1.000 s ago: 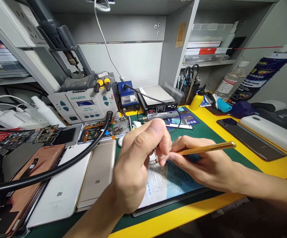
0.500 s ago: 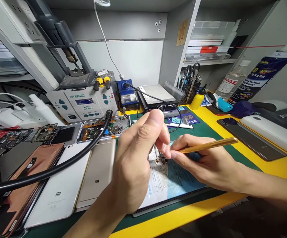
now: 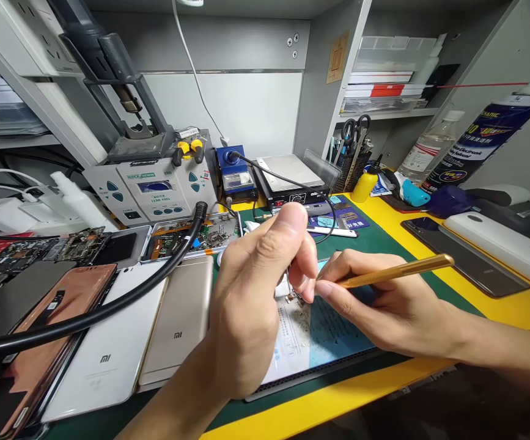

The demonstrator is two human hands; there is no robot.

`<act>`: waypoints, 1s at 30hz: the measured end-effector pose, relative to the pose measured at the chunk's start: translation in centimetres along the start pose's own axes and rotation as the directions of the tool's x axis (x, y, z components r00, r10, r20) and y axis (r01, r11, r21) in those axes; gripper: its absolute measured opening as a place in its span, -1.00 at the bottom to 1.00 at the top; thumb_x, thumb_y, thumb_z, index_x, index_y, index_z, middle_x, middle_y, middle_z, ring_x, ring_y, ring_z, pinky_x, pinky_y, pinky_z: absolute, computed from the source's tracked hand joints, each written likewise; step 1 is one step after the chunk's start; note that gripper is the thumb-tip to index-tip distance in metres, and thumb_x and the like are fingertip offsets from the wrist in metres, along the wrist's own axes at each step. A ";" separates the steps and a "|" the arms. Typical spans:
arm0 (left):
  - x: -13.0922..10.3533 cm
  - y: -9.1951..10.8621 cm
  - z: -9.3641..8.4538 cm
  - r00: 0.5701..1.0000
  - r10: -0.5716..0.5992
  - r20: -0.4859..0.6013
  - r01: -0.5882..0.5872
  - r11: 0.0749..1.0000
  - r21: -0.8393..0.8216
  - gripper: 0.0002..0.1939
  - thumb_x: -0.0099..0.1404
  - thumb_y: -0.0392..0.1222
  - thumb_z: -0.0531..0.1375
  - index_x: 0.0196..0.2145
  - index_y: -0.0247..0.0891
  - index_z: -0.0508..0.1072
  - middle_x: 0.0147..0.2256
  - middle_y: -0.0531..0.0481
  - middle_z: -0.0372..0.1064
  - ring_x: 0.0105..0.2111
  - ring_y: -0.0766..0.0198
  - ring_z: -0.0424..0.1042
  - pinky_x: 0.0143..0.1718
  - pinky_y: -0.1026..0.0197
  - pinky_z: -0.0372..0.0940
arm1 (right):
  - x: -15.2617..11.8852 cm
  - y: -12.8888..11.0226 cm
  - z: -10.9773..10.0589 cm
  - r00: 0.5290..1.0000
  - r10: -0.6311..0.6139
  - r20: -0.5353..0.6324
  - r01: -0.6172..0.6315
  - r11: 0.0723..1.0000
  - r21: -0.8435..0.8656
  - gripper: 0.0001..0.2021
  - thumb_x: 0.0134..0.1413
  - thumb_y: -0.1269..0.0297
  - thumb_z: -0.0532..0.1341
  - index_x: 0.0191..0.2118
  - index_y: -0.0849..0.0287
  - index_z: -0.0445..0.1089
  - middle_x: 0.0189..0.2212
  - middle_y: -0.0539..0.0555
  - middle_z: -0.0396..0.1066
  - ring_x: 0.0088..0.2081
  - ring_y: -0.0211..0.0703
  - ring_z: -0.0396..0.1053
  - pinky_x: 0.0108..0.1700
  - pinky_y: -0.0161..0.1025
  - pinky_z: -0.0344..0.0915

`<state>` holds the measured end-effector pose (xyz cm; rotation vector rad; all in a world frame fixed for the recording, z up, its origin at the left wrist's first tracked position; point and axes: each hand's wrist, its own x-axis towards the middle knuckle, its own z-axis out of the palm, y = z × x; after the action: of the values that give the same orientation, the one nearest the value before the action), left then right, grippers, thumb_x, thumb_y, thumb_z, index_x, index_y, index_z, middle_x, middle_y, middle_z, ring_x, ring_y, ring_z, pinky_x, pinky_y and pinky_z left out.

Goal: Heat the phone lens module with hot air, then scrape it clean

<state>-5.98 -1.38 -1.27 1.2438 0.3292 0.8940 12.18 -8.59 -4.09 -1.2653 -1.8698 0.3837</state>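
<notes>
My left hand [image 3: 250, 299] is closed, thumb uppermost. Below its curled fingers shows a thin metal piece that looks like part of a pair of tweezers [image 3: 287, 276], mostly hidden by the hand. My right hand [image 3: 379, 299] grips a slim, gold pen-shaped tool [image 3: 397, 271] like a pencil. The tool's working tip is hidden where the fingertips of both hands meet. Small electronic parts [image 3: 298, 299] lie just beneath the fingers, partly covered, beside a small white object [image 3: 282, 287]. Under both hands is a blue-and-white printed work surface [image 3: 320, 348] strewn with specks.
Phone backs [image 3: 104, 342] lie at left, crossed by a thick black hose [image 3: 122, 302]. Behind stand a rework station [image 3: 154, 189] and a tray of circuit boards [image 3: 219, 232]. A dark phone [image 3: 466, 253], yellow bottle [image 3: 364, 186] and spray can [image 3: 485, 143] are at right.
The gold tool's back end has shifted slightly right and its angle has changed a little. The left fingers have dropped slightly, covering more of the small parts. Both grips persist.
</notes>
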 end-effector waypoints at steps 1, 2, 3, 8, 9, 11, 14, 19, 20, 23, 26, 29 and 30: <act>0.0 0.0 0.0 1.000 -0.004 0.002 0.004 1.000 0.003 -0.48 0.58 0.05 0.00 -0.52 -0.20 0.36 -0.52 0.05 0.19 -0.45 0.25 0.24 -0.30 0.07 0.19 | 0.0 0.0 0.0 1.000 -0.001 0.000 0.001 1.000 0.007 -0.88 0.34 0.37 0.29 -0.30 0.17 0.50 -0.47 0.09 0.57 -0.49 -0.18 0.47 -0.43 -0.28 0.39; 0.0 0.0 0.1 1.000 -0.007 0.005 0.007 1.000 0.007 -0.47 0.58 0.06 -0.01 -0.52 -0.20 0.35 -0.52 0.05 0.19 -0.46 0.25 0.24 -0.31 0.06 0.19 | 0.0 0.0 0.0 1.000 0.002 0.002 -0.002 1.000 0.013 -0.88 0.34 0.37 0.30 -0.29 0.16 0.50 -0.45 0.09 0.57 -0.48 -0.18 0.48 -0.42 -0.29 0.40; 0.0 0.0 0.1 1.000 -0.007 0.011 0.007 1.000 0.011 -0.46 0.58 0.06 -0.01 -0.53 -0.20 0.35 -0.53 0.05 0.19 -0.46 0.25 0.24 -0.30 0.06 0.18 | 0.1 0.0 0.0 1.000 0.007 0.003 -0.007 1.000 0.018 -0.89 0.34 0.36 0.29 -0.28 0.16 0.50 -0.44 0.09 0.58 -0.47 -0.17 0.49 -0.42 -0.29 0.41; 0.2 -0.1 0.1 0.999 -0.031 0.014 0.031 0.999 0.019 -0.43 0.58 0.08 -0.05 -0.54 -0.19 0.35 -0.55 0.04 0.19 -0.46 0.24 0.21 -0.31 0.04 0.16 | 0.2 0.0 0.1 0.995 0.099 0.026 -0.099 0.995 0.013 -0.80 0.38 0.20 0.27 -0.27 0.17 0.53 -0.43 0.12 0.58 -0.43 -0.13 0.51 -0.40 -0.28 0.44; 0.2 -0.1 0.1 0.999 -0.032 0.016 0.031 0.999 0.019 -0.43 0.58 0.09 -0.05 -0.54 -0.19 0.35 -0.55 0.04 0.18 -0.46 0.24 0.20 -0.31 0.04 0.15 | 0.2 0.0 0.2 0.992 0.118 0.032 -0.119 0.993 0.014 -0.77 0.39 0.17 0.27 -0.27 0.17 0.54 -0.42 0.12 0.58 -0.42 -0.12 0.51 -0.40 -0.27 0.44; 0.3 -0.1 0.0 0.999 -0.029 0.019 0.029 0.999 0.017 -0.43 0.57 0.09 -0.04 -0.55 -0.19 0.34 -0.56 0.04 0.17 -0.47 0.24 0.19 -0.32 0.04 0.13 | 0.1 0.1 0.2 0.989 0.141 0.036 -0.142 0.990 0.019 -0.74 0.40 0.10 0.25 -0.25 0.17 0.54 -0.41 0.13 0.59 -0.41 -0.11 0.51 -0.40 -0.26 0.44; 0.3 -0.1 0.0 0.999 -0.026 0.024 0.025 0.999 0.030 -0.42 0.57 0.10 -0.04 -0.56 -0.19 0.34 -0.56 0.04 0.17 -0.48 0.25 0.20 -0.33 0.04 0.11 | 0.0 0.1 0.3 0.988 0.148 0.034 -0.148 0.989 0.022 -0.72 0.40 0.07 0.26 -0.24 0.16 0.54 -0.42 0.13 0.59 -0.41 -0.11 0.50 -0.42 -0.26 0.43; 0.2 0.0 0.1 0.999 -0.031 0.027 0.030 0.999 0.043 -0.43 0.56 0.12 -0.01 -0.56 -0.19 0.32 -0.55 0.05 0.14 -0.47 0.25 0.21 -0.30 0.04 0.13 | 0.1 0.0 0.3 0.995 0.096 0.015 -0.096 0.995 0.016 -0.81 0.36 0.20 0.30 -0.28 0.17 0.52 -0.43 0.12 0.59 -0.44 -0.14 0.51 -0.41 -0.27 0.42; 0.2 0.0 0.1 0.999 -0.035 0.027 0.034 0.998 0.043 -0.43 0.56 0.12 -0.02 -0.56 -0.19 0.32 -0.55 0.05 0.13 -0.47 0.25 0.21 -0.30 0.04 0.13 | 0.1 -0.1 0.2 0.997 0.082 0.012 -0.082 0.997 0.015 -0.83 0.37 0.24 0.29 -0.28 0.19 0.52 -0.43 0.12 0.59 -0.45 -0.15 0.50 -0.41 -0.27 0.41; 0.2 0.0 0.0 0.999 -0.041 0.022 0.039 0.998 0.054 -0.41 0.57 0.13 -0.05 -0.57 -0.19 0.31 -0.55 0.05 0.14 -0.47 0.24 0.21 -0.31 0.04 0.13 | 0.0 -0.2 0.2 0.998 0.056 0.009 -0.056 0.998 0.010 -0.86 0.36 0.33 0.27 -0.27 0.22 0.51 -0.44 0.14 0.59 -0.48 -0.18 0.47 -0.45 -0.28 0.39; 0.3 -0.1 0.0 0.999 -0.033 0.021 0.031 0.998 0.057 -0.41 0.57 0.14 -0.04 -0.56 -0.19 0.32 -0.55 0.04 0.14 -0.47 0.24 0.21 -0.32 0.04 0.13 | -0.1 -0.3 0.1 0.998 0.055 0.010 -0.055 0.998 -0.001 -0.85 0.35 0.33 0.28 -0.30 0.21 0.50 -0.47 0.11 0.56 -0.50 -0.21 0.43 -0.47 -0.29 0.35; 0.2 -0.2 0.0 0.999 -0.029 0.021 0.028 0.998 0.057 -0.41 0.57 0.13 -0.04 -0.56 -0.19 0.32 -0.55 0.04 0.13 -0.47 0.25 0.20 -0.32 0.05 0.14 | -0.1 -0.2 0.1 0.999 0.043 0.009 -0.043 0.999 0.002 -0.85 0.35 0.33 0.29 -0.31 0.19 0.49 -0.49 0.07 0.53 -0.52 -0.23 0.38 -0.50 -0.30 0.30; 0.2 -0.2 0.0 0.999 -0.032 0.022 0.031 0.998 0.057 -0.41 0.57 0.13 -0.04 -0.56 -0.19 0.32 -0.55 0.04 0.13 -0.47 0.25 0.20 -0.31 0.05 0.14 | 0.0 -0.2 0.1 0.999 0.039 0.007 -0.039 0.999 0.007 -0.85 0.34 0.33 0.29 -0.31 0.18 0.48 -0.49 0.07 0.53 -0.52 -0.23 0.37 -0.50 -0.30 0.30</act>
<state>-5.76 -1.21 -1.40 1.2968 0.3567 0.8475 12.00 -8.71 -4.01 -1.2989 -1.8506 0.4159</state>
